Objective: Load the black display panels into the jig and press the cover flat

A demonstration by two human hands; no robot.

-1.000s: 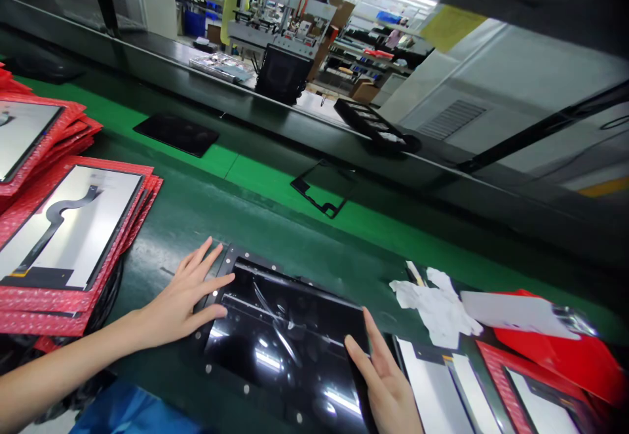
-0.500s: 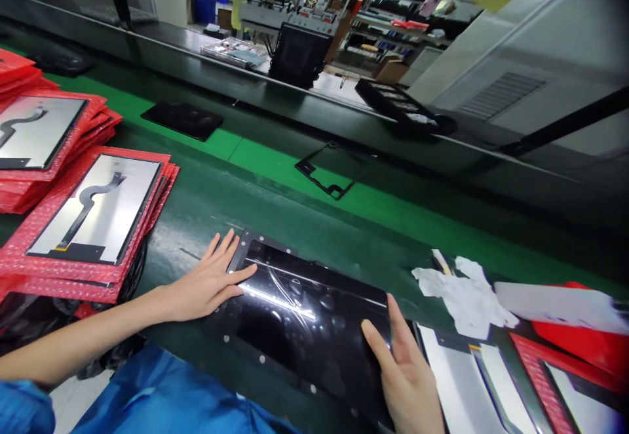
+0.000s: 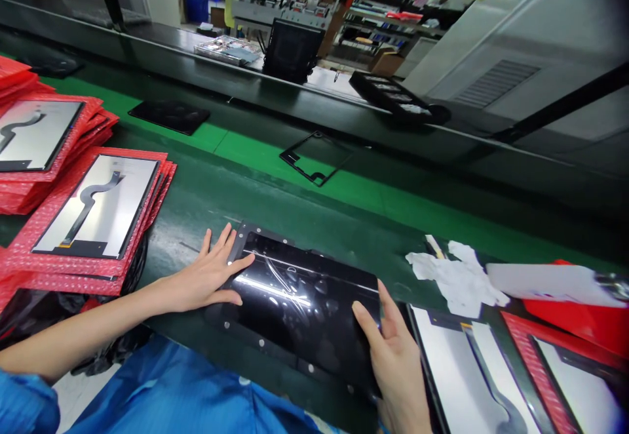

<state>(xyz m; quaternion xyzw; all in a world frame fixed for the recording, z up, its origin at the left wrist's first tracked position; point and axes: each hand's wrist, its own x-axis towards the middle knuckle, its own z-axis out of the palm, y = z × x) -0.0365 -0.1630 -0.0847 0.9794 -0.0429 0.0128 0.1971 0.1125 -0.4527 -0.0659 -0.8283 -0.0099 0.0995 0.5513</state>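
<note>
The glossy black rectangular panel lies lower centre, long axis slanting down rightward between your hands; your right hand pinches its right end, your left hand spreads at its left.

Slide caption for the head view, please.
Left hand spread on a glossy black panel, right hand at its edge; silvery screen on red bubble wrap nearby.

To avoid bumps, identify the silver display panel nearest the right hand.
The silver display panel directly beside the right hand; others lie farther, on red bubble wrap.
</note>
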